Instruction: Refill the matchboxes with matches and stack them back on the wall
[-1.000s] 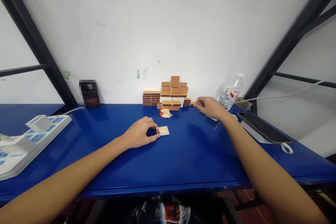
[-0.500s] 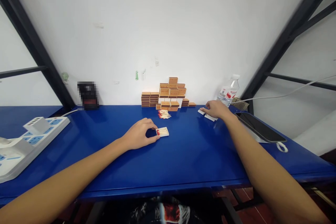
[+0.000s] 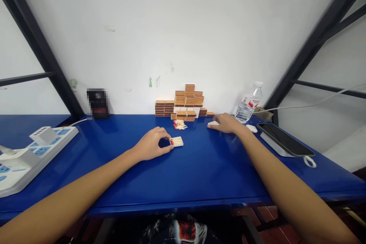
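Note:
My left hand (image 3: 153,144) pinches the left end of a white matchbox tray (image 3: 180,140). Matches with red heads lie side by side in that tray, flat on the blue table. Just behind it is a loose heap of red-headed matches (image 3: 180,124). Over to the right, my right hand (image 3: 227,123) has its thumb and fingers closed round a small white piece (image 3: 213,124), which looks like another matchbox tray. The hand covers most of it and the tabletop beneath.
Brown matchboxes (image 3: 190,101) stand stacked against the wall. At right are a water bottle (image 3: 247,105), a small white object (image 3: 251,128) and a phone (image 3: 286,139). A power strip (image 3: 64,137) lies on the left, and a pixelated dark object (image 3: 98,105) stands behind.
My right hand has shifted left, toward the matchbox stack, and the white piece at its fingertips now sits further left. The left hand stays at the filled tray.

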Demonstrator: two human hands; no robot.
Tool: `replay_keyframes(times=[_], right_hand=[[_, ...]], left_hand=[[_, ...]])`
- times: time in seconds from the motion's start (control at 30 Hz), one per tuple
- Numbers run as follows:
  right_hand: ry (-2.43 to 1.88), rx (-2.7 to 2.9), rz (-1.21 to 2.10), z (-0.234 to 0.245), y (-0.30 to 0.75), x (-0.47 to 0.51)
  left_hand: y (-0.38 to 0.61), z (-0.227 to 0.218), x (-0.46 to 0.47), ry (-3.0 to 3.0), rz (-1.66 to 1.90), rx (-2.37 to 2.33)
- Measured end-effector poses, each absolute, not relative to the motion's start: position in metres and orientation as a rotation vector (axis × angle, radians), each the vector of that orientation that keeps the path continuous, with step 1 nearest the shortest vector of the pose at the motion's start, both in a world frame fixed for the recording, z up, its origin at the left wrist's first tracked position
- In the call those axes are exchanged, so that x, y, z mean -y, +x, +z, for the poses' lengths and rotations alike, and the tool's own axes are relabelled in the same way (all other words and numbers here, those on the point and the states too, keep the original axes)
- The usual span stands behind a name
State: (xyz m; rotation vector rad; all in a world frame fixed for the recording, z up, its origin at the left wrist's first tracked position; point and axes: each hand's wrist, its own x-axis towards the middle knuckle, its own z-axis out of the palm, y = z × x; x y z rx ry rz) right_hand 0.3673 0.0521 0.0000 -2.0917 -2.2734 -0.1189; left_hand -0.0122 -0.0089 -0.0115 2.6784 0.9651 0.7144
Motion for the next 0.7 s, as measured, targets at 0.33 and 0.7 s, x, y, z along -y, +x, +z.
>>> replay_keyframes(times=[0.33, 0.7], right_hand=[[-2.075, 2.21, -0.165, 0.001, 0.378, -0.056], [-2.009, 1.693, 0.135, 0.003, 0.353, -0.118]], left_hand=[[-0.014, -0.013, 0.008, 2.685, 0.695, -0.974], [-0.015, -0.01, 0.009, 2.689, 0.777, -0.973]])
